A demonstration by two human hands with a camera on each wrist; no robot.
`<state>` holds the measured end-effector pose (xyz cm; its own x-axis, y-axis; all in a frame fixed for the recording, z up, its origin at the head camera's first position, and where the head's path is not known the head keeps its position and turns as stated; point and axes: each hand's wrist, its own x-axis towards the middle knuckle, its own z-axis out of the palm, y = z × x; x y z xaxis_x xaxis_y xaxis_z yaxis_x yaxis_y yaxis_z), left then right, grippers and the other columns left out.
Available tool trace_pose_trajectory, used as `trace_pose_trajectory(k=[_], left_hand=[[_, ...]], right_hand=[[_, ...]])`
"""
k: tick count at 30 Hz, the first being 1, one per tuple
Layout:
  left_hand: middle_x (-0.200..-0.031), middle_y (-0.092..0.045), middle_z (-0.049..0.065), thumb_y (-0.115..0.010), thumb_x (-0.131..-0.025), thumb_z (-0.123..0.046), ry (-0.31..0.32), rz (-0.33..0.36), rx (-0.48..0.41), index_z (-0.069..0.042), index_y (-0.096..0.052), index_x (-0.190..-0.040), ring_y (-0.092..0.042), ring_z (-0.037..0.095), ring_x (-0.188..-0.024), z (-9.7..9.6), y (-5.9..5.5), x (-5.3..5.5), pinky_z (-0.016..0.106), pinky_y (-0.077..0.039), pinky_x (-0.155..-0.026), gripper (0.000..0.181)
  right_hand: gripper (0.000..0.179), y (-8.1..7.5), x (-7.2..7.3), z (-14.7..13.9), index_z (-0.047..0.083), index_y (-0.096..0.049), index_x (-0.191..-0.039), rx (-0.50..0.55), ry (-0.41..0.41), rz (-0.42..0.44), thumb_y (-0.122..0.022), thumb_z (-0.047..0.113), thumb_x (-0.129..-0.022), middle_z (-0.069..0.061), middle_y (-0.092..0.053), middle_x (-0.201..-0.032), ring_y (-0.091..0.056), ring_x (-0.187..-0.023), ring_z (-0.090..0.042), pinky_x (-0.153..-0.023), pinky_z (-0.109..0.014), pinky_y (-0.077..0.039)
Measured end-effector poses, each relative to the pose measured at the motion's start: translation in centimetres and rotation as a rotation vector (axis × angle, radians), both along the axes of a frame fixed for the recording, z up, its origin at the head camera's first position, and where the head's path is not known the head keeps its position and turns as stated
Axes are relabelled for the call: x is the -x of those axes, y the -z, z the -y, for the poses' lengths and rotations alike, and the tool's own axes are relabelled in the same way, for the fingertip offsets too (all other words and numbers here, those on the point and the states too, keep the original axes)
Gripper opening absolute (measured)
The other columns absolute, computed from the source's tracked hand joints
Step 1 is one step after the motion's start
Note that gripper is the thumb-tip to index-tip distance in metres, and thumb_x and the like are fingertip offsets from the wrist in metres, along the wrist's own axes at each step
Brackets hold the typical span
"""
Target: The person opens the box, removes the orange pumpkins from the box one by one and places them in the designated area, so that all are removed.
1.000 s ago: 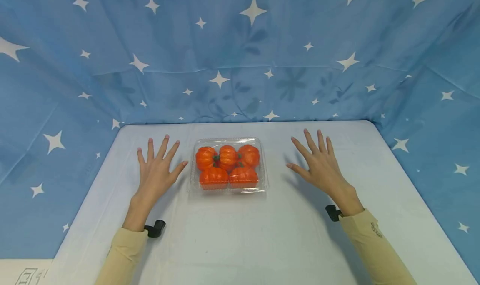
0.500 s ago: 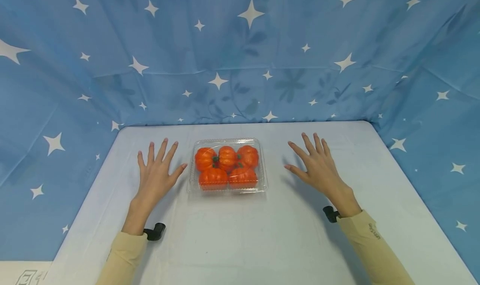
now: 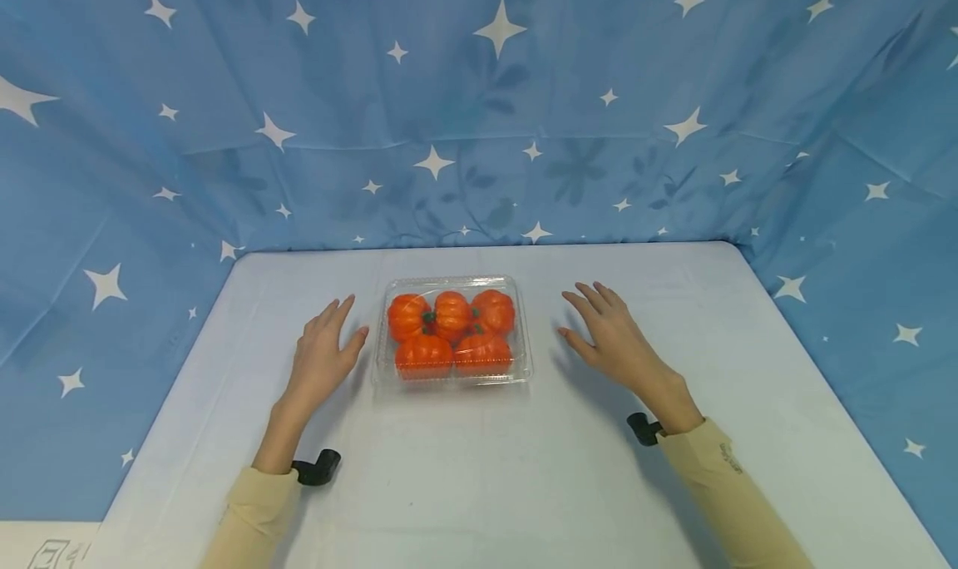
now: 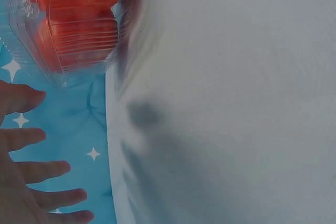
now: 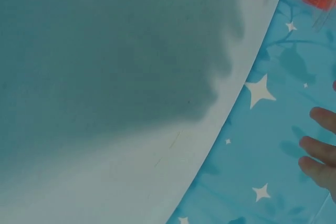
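Lying between empty, loosely extended hands [image 3: 320,359] [image 3: 617,342], touching neither, clear box [image 3: 451,284] of pumpkins [image 3: 424,354].

One clear container [image 3: 523,346] sat at the centre of the head view, with five orange pumpkins [image 3: 452,313] visible inside: three in the upper row, two in the lower. Two hands appeared, the left hand [image 3: 322,361] at centre left and the right hand [image 3: 617,340] at centre right. Toward the lower left and lower right there were two tan sleeves [image 3: 254,511] and two black wrist devices [image 3: 318,467], one per arm, all above one white table [image 3: 464,469].
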<state>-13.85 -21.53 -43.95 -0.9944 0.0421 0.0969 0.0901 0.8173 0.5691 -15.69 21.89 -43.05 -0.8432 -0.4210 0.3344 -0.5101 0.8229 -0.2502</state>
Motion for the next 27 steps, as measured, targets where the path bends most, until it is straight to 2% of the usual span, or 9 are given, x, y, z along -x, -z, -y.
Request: trace_pose_trajectory(k=[7, 10, 14, 18, 27], left_hand=[[-0.156, -0.04, 0.029, -0.056, -0.105, -0.027, -0.019, 0.06, -0.102, 0.0, -0.042, -0.154, -0.039, 0.052, -0.14, -0.5, 0.5, 0.2, 0.069, -0.034, -0.113, 0.057], [-0.15, -0.046, 0.03, -0.057, -0.105, -0.026, -0.024, 0.069, -0.152, 0.001, -0.045, -0.151, -0.046, 0.05, -0.133, -0.8, 0.7, 0.3, 0.066, -0.04, -0.108, 0.055], [-0.143, -0.053, 0.029, -0.055, -0.106, -0.024, 0.001, 0.091, -0.225, 0.001, -0.045, -0.151, -0.057, 0.046, -0.123, -1.0, 0.9, 0.5, 0.059, -0.051, -0.099, 0.052], [-0.139, -0.059, 0.026, -0.053, -0.107, -0.025, 0.008, 0.117, -0.285, -0.001, -0.047, -0.15, -0.062, 0.043, -0.119, -1.0, 1.1, 0.7, 0.054, -0.056, -0.094, 0.049], [-0.136, -0.06, 0.024, -0.05, -0.109, -0.032, -0.008, 0.263, -0.536, -0.004, -0.05, -0.149, -0.065, 0.034, -0.11, -1.1, 1.2, 1.0, 0.039, -0.059, -0.091, 0.049]], right_hand=[[0.056, -0.7, -0.5, 1.8, 0.0, -0.056, -0.141, 0.077, -0.039, 0.055, -0.074, 0.024, -0.095, -0.027, -0.053, -0.147, -0.046, -0.138, -0.05, -0.115, -0.065, -0.036], [0.056, -1.1, -0.7, 2.7, 0.001, -0.056, -0.143, 0.101, -0.069, 0.064, -0.074, 0.025, -0.095, -0.025, -0.053, -0.148, -0.047, -0.139, -0.047, -0.114, -0.064, -0.038], [0.054, -1.5, -1.0, 3.8, 0.002, -0.056, -0.142, 0.115, -0.099, 0.062, -0.074, 0.024, -0.096, -0.023, -0.053, -0.148, -0.047, -0.14, -0.044, -0.113, -0.062, -0.04], [0.053, -1.6, -0.9, 5.0, 0.002, -0.057, -0.141, 0.118, -0.136, 0.057, -0.073, 0.023, -0.096, -0.024, -0.054, -0.147, -0.048, -0.139, -0.043, -0.113, -0.061, -0.041], [0.046, -1.2, -0.7, 7.5, 0.0, -0.06, -0.134, 0.108, -0.235, 0.001, -0.073, 0.022, -0.096, -0.025, -0.056, -0.143, -0.052, -0.134, -0.047, -0.112, -0.06, -0.043]])
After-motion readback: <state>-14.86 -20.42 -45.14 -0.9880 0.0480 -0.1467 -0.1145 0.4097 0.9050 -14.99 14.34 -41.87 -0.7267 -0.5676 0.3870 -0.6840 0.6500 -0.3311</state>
